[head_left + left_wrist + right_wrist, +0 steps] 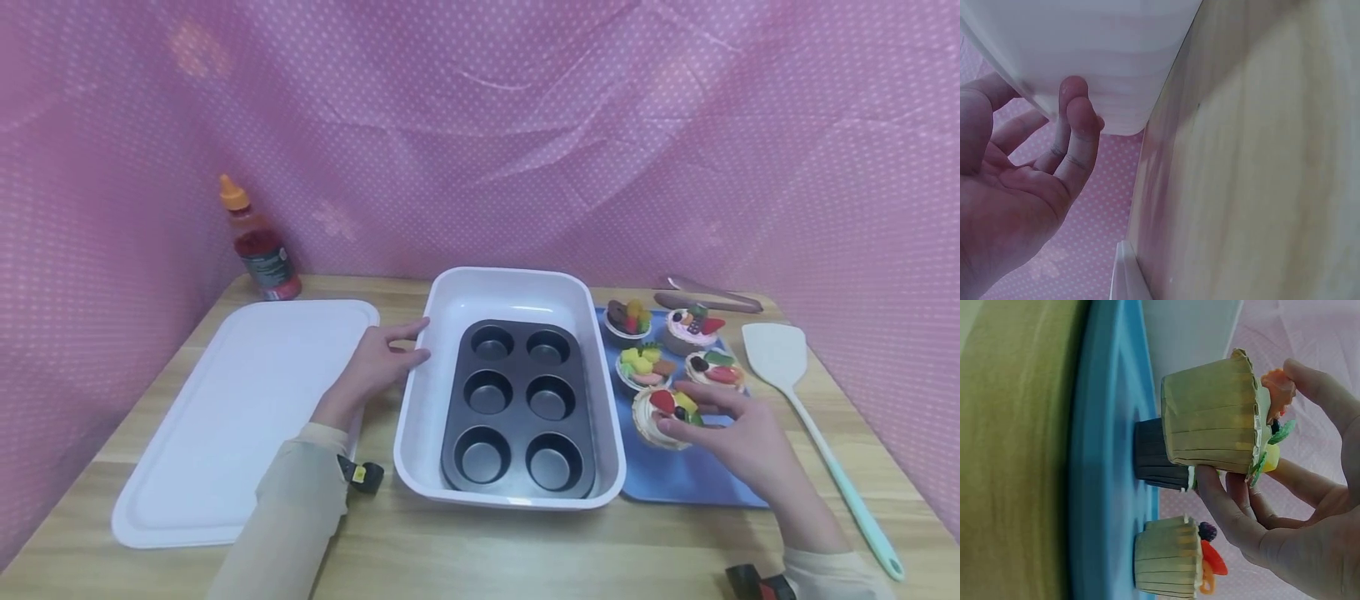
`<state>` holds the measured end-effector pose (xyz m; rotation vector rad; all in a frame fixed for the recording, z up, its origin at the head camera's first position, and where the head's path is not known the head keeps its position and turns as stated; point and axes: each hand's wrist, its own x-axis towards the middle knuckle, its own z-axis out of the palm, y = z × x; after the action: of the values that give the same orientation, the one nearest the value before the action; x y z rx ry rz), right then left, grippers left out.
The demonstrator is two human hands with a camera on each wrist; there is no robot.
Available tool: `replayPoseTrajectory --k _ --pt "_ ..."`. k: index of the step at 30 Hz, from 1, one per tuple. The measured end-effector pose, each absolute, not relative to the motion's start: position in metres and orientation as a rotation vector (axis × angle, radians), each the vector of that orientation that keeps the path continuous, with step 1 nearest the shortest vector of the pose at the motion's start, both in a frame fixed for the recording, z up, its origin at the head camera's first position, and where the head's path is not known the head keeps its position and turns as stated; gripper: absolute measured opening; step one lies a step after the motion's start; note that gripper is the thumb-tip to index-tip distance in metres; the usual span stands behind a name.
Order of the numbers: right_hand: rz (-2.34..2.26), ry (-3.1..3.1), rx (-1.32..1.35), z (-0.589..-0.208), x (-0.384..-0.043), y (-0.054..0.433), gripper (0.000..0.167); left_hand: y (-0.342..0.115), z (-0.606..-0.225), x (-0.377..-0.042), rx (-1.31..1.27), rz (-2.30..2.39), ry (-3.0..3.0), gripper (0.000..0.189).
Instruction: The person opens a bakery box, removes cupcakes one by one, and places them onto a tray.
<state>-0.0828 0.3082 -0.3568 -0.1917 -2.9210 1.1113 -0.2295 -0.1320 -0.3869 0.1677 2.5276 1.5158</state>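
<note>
My right hand (738,433) holds a cupcake (1213,415) in a pale pleated paper cup, topped with cream, strawberry and other fruit pieces. In the right wrist view, its thumb is at the topping and its fingers at the cup's side, tilted above the blue tray (675,483). Several other fruit-topped cupcakes (643,367) stand on that tray. My left hand (367,367) grips the left rim of a deep white rectangular dish (510,287), fingertips against its outer wall in the left wrist view. A dark muffin tin (519,400) with bare cups lies inside the dish.
A white cutting board (247,425) lies at the left, with a red sauce bottle (262,250) behind it. Metal tongs (708,296) lie at the back right. A spatula (817,425) with a white head and mint handle lies along the right edge. Pink dotted cloth surrounds the table.
</note>
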Motion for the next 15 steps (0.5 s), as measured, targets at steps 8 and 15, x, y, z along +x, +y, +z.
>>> replayPoseTrajectory --k 8,15 --pt "1.079 -2.966 -0.161 -0.3623 -0.0818 0.3092 0.071 -0.1343 -0.3829 -0.2271 0.197 1.48 2.554 0.055" --pt "1.049 -2.982 -0.097 -0.3648 -0.0799 0.3102 0.068 -0.1371 -0.3804 -0.2255 0.205 1.46 2.559 0.055"
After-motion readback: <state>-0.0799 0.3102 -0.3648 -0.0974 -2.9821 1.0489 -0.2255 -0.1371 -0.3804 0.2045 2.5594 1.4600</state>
